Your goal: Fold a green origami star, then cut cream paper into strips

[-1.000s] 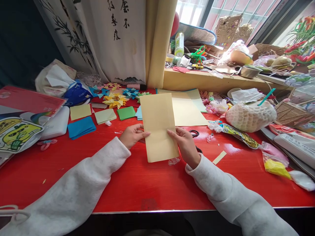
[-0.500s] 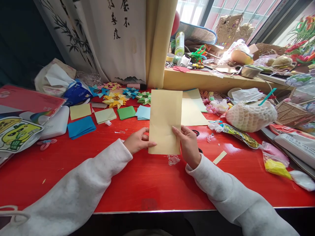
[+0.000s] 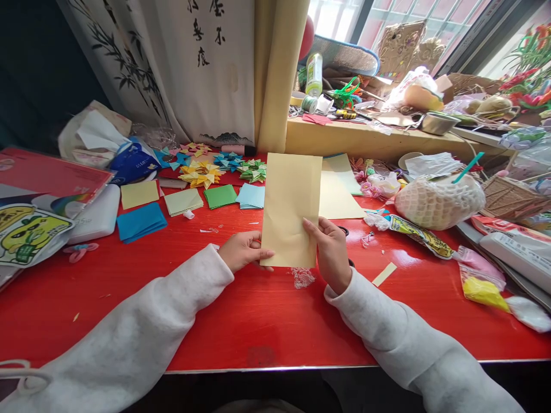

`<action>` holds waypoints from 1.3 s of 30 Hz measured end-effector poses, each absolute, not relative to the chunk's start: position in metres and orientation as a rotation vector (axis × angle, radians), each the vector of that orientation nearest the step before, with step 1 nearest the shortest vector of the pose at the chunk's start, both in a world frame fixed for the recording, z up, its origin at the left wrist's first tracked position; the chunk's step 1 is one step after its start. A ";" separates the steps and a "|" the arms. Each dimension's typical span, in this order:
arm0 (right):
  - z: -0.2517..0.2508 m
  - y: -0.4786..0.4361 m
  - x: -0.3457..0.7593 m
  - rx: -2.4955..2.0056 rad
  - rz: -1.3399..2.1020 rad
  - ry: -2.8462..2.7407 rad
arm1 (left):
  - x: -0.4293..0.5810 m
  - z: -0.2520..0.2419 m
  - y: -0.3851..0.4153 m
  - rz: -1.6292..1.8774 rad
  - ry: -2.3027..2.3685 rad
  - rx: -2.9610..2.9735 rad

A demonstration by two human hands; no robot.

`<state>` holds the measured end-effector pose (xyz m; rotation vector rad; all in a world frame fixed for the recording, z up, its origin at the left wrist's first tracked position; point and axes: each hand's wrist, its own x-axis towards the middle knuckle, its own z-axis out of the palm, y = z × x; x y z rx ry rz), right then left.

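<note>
A pale yellow sheet of paper point(image 3: 290, 206) is held upright above the red table between both hands. My left hand point(image 3: 245, 251) pinches its lower left edge, thumb in front and fingers behind. On the right edge, my right hand point(image 3: 331, 246) grips it with the thumb on the front face. Behind my right hand, black scissor handles point(image 3: 344, 231) show in part; the rest is hidden. More pale yellow sheets point(image 3: 342, 201) lie flat behind the held one. A thin cut strip of paper point(image 3: 384, 275) rests to the right.
Small paper stacks in blue point(image 3: 142, 222), green point(image 3: 220, 197) and light blue point(image 3: 249, 196) line the left, before folded paper stars point(image 3: 201, 173). A netted round object with a straw point(image 3: 439, 201) stands right. The windowsill point(image 3: 365, 136) is cluttered. The red table point(image 3: 258, 327) ends nearby.
The held sheet has risen very slightly and tilted a little to the right. The fingers of my left hand now show below its lower edge. Both hands keep their hold.
</note>
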<state>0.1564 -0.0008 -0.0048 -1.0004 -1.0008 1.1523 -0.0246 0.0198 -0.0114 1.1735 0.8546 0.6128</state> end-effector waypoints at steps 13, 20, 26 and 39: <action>-0.004 -0.001 0.158 -0.949 1.163 -0.997 | -0.024 -0.009 0.019 0.602 0.838 1.171; -0.006 0.000 0.158 -0.950 1.162 -0.999 | -0.024 -0.008 0.020 0.575 0.841 1.175; -0.006 -0.002 0.155 -0.939 1.204 -1.017 | -0.025 -0.007 0.022 0.631 0.900 1.199; -0.005 -0.002 0.154 -1.023 1.300 -1.188 | -0.027 -0.007 0.025 0.816 1.065 1.111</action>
